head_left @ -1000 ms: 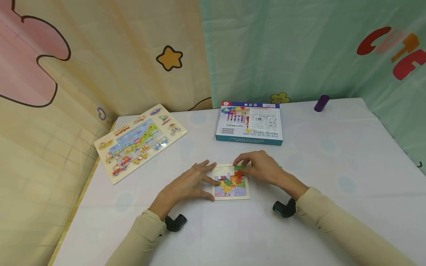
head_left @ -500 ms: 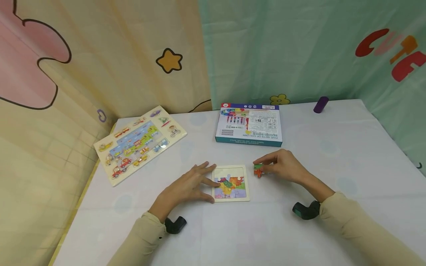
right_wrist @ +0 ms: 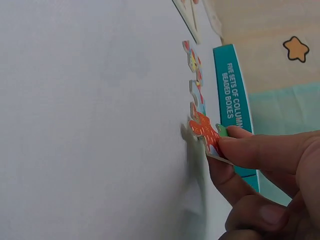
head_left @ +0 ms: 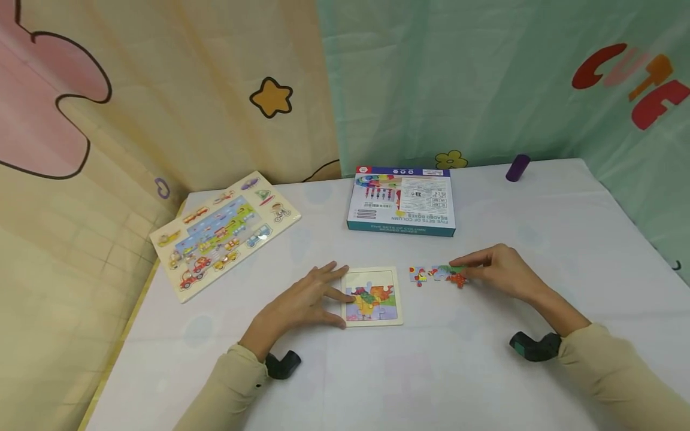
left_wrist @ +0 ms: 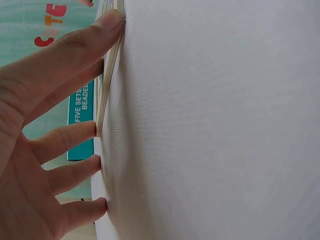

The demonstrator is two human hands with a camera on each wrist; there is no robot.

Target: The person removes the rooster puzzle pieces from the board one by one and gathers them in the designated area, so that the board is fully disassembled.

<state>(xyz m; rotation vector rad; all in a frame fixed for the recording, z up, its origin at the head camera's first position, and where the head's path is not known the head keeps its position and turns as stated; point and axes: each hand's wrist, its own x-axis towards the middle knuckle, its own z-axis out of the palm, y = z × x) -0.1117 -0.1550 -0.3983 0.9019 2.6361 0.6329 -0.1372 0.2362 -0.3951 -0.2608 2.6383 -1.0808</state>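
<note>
A small square puzzle board [head_left: 372,277] with a pale frame lies flat on the table in the head view. Joined pieces fill its lower part; its upper strip is bare. My left hand [head_left: 304,302] rests at the board's left side, fingers spread, the thumb at the near left corner. In the left wrist view, the thumb [left_wrist: 107,22] and fingertips touch the board's edge and the table. To the right, my right hand [head_left: 504,272] pinches a green and orange-red puzzle piece [right_wrist: 205,127] between thumb and finger, tilted close to the table. Beside it lie loose puzzle pieces [head_left: 417,275].
A flat beaded-column box [head_left: 401,203] lies behind the board. Farther left is a larger vehicle puzzle board [head_left: 226,236]. A purple cylinder [head_left: 518,168] stands near the back edge, with printed curtains [head_left: 463,78] behind the table.
My right hand has lifted the orange-red piece off the board's upper right and carried it rightward, down beside the loose pieces, which are now visible. My left hand stays in place.
</note>
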